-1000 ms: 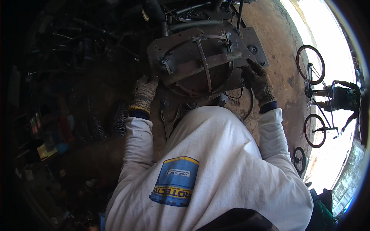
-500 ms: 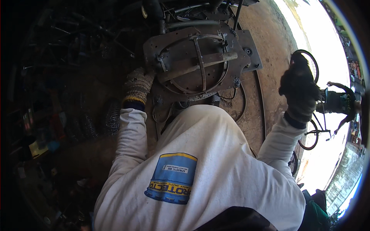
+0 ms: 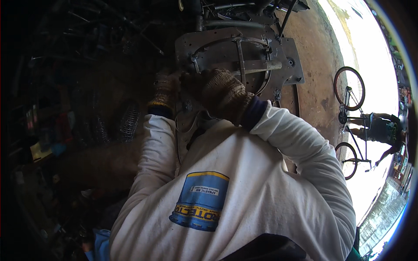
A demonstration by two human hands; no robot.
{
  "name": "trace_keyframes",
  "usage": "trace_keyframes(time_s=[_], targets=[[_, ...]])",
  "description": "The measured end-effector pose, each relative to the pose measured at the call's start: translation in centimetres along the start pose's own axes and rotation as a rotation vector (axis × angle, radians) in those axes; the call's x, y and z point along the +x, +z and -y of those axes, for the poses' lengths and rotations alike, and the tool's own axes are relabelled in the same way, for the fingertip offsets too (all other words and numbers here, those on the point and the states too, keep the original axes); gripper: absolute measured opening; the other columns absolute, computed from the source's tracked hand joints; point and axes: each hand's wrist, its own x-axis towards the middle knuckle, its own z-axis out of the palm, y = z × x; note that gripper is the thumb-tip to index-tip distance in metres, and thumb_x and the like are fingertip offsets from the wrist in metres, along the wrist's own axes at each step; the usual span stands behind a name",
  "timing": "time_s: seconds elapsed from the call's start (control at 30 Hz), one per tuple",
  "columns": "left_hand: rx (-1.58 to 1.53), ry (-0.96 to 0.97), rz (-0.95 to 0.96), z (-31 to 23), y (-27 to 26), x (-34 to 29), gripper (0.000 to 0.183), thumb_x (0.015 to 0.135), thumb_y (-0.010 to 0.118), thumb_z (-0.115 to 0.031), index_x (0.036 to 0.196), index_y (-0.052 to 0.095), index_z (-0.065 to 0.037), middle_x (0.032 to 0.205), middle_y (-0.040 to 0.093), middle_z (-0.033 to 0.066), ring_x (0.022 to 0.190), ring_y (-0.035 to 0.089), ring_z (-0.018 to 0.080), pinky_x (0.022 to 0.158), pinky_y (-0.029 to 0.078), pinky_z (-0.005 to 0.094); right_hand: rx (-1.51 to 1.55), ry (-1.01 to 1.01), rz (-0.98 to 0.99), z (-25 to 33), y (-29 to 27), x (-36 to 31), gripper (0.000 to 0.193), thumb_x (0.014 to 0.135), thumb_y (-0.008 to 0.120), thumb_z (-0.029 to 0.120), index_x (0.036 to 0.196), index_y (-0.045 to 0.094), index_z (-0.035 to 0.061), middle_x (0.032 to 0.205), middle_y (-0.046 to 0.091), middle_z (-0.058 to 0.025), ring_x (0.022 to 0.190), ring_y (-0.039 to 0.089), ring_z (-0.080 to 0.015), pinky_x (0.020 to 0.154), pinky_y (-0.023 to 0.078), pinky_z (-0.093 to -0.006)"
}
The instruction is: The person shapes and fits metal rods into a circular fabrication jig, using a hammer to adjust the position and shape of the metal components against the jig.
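Note:
A dark steel plate [image 3: 185, 43] with small holes lies in front of me, carrying a curved metal frame with a crossbar [image 3: 241, 61]. Beneath that crossbar runs a long bar [image 3: 265, 66] with a pale end; its left part is hidden by my right hand. My left hand [image 3: 163, 90], in a knitted glove, is closed in shadow by the plate's left edge. Reaching across the plate's near left part, my right hand [image 3: 222, 89] is gloved too, its fingers curled close to the left hand. What either hand grips is too dark to make out.
Coiled springs [image 3: 129, 124] lie on the dark floor at left. Metal parts and tubes [image 3: 230, 6] crowd the far side. At right, a person [image 3: 383, 130] stands by a bicycle [image 3: 349, 89] in bright light. A strip edge [image 3: 297, 102] runs along the floor.
My right hand has swung in from the far right to the plate, beside my left hand. The view has shifted slightly, and the bicycle is now uncovered.

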Motion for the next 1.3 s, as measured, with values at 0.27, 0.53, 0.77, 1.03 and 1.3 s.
trace_keyframes(time_s=[0.27,0.53,0.77,1.03,1.3], targets=[[-0.136,-0.001,0.063,0.3,-0.6,0.1,0.045,0.094,0.05,-0.04,0.121,0.065,-0.008,0.101,0.067,0.015,0.086,0.066,0.0276,0.076,0.054,0.0397,-0.23,0.067,-0.073,-0.5,5.2,1.5,0.023,0.087,0.053,0.016,0.103,0.066,0.0033,0.09,0.068,-0.0193,0.082,0.065,-0.0389,0.074,0.052,-0.0472],[-0.143,0.016,0.056,0.8,-0.8,-0.2,0.039,0.096,0.046,-0.032,0.122,0.063,-0.008,0.099,0.066,0.0107,0.08,0.065,0.0225,0.071,0.055,0.035,-0.26,-0.089,0.221,-2.3,2.6,4.0,0.025,0.087,0.053,0.017,0.104,0.069,0.0066,0.087,0.07,-0.0156,0.082,0.067,-0.035,0.072,0.052,-0.0483],[-0.15,0.068,0.072,1.2,-1.0,-0.2,0.034,0.098,0.042,-0.025,0.122,0.061,-0.009,0.097,0.065,0.007,0.075,0.064,0.018,0.067,0.055,0.0308,-0.255,-0.128,0.215,-3.4,2.7,4.8,0.024,0.089,0.054,0.02,0.103,0.069,0.0081,0.085,0.071,-0.0134,0.079,0.07,-0.0333,0.07,0.053,-0.0462],[-0.326,0.093,0.125,1.6,-3.9,-0.6,0.032,0.1,0.039,-0.018,0.123,0.06,-0.01,0.093,0.063,0.0035,0.069,0.063,0.0138,0.062,0.055,0.0272,-0.199,-0.136,0.42,-4.9,1.7,4.9,0.027,0.092,0.053,0.029,0.11,0.067,0.0135,0.086,0.071,-0.0123,0.076,0.069,-0.0314,0.069,0.055,-0.0415],[1.29,0.051,-0.663,1.2,2.3,-0.2,0.034,0.102,0.044,-0.026,0.131,0.053,-0.011,0.059,0.057,0.0019,0.043,0.053,0.0146,0.043,0.048,0.03,-0.094,-0.172,0.467,-5.5,-0.4,5.0,0.027,0.095,0.053,0.032,0.113,0.067,0.0174,0.09,0.072,-0.0092,0.085,0.069,-0.0304,0.077,0.055,-0.0415]])
